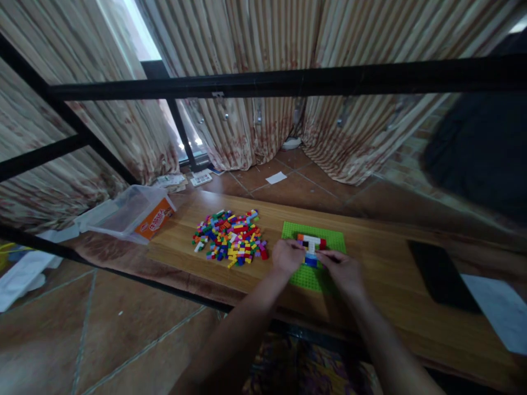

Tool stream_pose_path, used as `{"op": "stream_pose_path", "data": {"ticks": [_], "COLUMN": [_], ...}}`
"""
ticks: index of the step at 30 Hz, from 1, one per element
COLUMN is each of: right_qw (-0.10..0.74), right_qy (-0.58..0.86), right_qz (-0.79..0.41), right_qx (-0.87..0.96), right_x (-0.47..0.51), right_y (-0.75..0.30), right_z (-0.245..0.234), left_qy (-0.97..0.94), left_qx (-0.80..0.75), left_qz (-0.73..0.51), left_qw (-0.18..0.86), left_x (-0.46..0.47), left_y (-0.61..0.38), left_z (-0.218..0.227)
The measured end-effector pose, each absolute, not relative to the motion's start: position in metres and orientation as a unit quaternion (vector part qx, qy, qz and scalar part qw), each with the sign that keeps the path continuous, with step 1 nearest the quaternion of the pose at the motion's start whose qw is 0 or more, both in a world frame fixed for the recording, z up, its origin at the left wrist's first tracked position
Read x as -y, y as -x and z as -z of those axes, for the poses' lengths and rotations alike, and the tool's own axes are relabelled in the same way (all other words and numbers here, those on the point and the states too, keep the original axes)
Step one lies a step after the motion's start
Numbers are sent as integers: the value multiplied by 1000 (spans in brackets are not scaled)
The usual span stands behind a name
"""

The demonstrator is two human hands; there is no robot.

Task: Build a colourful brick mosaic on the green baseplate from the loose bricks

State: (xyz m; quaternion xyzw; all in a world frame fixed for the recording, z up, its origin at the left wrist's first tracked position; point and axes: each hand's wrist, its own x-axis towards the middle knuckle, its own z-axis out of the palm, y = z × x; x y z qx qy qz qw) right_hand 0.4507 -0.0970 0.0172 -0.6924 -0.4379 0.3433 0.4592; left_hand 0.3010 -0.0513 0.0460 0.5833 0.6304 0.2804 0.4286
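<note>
A green baseplate (335, 240) lies on the wooden board, with a small build of toy bricks (312, 247) in white, red, orange, black and blue on it. My left hand (288, 255) is closed at the left side of the build, its fingertips touching or very near the bricks. From the right, my right hand (341, 267) reaches in with thumb and finger pinched at the lower bricks, close to the blue one. What either pinch holds is too small and too covered to make out. A pile of loose bricks (234, 236) in many colours lies left of the plate.
A clear plastic tub (123, 211) with an orange label stands at the left end of the wooden board (379, 263). A dark flat object (440, 274) and a white sheet (498, 307) lie at the right. A black metal rail (267, 82) crosses behind, before striped curtains.
</note>
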Motion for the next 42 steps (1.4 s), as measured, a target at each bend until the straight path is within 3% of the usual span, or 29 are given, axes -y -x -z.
{"op": "stream_pose_path", "data": {"ticks": [25,42], "right_qw": [486,497], "right_qy": [665,652], "right_qz": [-417,-434], "right_qx": [384,373], "right_x": [96,93], "right_y": [-450,-452], "right_z": [-20,-19], "left_qy": [-624,-584], "left_qx": [-554,-587], "left_qz": [-322,-302], "left_qw": [446,472], "left_x": [48,42], "left_y": [-293,-296], "left_z": [-27,-34]}}
